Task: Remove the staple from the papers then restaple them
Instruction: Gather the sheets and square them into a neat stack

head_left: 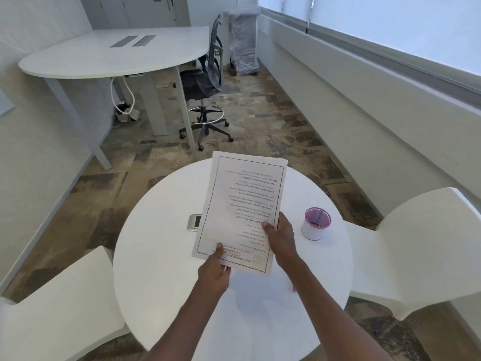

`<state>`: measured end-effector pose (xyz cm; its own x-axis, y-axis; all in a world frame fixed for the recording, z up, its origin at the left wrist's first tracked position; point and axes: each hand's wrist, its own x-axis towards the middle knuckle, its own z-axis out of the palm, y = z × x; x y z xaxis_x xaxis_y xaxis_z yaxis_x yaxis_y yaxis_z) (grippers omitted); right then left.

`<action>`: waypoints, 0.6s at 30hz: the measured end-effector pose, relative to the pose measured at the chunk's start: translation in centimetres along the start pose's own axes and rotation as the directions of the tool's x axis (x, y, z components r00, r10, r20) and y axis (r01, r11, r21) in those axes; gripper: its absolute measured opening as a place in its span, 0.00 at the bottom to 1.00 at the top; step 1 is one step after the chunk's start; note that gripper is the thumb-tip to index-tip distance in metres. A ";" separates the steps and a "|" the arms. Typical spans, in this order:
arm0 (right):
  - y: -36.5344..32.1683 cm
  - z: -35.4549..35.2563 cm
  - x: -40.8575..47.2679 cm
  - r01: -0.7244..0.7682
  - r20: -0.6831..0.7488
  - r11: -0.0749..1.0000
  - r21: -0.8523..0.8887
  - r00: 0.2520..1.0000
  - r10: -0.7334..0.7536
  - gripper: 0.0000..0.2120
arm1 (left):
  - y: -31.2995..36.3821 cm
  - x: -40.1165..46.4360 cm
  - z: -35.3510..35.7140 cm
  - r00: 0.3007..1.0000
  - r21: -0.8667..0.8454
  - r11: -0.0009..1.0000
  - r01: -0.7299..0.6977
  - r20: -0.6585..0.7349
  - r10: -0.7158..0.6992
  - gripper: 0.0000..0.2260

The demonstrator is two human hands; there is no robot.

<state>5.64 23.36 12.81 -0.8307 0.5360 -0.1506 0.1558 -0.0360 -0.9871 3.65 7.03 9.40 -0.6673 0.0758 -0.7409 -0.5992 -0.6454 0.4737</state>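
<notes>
Papers (244,209): matt white paper, black print, near edge slightly rumpled. Round table (161,243): smooth white top, faint sheen. Inset plate (194,222) left of papers: brushed grey metal look. Cup (316,224), right: white matt wall, purple inside. Near chairs (416,246): smooth white moulded plastic. Far office chair (208,82): dark mesh, chromed foot ring. Floor (273,121): rough mottled carpet.

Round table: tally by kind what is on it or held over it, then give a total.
Stack of papers, held by the left hand and right hand: 1
White cup with purple rim: 1
Small grey panel set in the round table: 1
Total: 3
</notes>
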 end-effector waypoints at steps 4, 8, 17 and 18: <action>-0.1 -0.8 0.2 0.013 0.043 0.999 -0.049 0.999 -0.011 0.14 | 2.9 0.6 -0.4 0.932 0.370 0.890 -0.267 -0.137 0.336 0.39; 0.0 -1.2 0.3 0.032 0.120 0.997 -0.071 0.993 -0.024 0.14 | 6.1 0.6 0.5 0.842 0.641 0.614 -0.460 0.094 0.532 0.40; 2.7 0.6 0.4 0.039 0.154 0.991 -0.130 0.988 -0.019 0.15 | 5.3 1.9 0.6 0.739 0.685 0.420 -0.596 0.262 0.621 0.09; 3.2 0.6 0.5 0.035 0.162 0.989 -0.144 0.987 -0.011 0.15 | 4.8 2.2 0.1 0.739 0.699 0.412 -0.585 0.248 0.627 0.09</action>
<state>5.41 22.99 9.53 -0.9079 0.3929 -0.1462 0.2020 0.1046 -0.9738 -0.79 4.20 10.10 -0.9782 -0.1603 -0.1321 -0.1660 0.2207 0.9611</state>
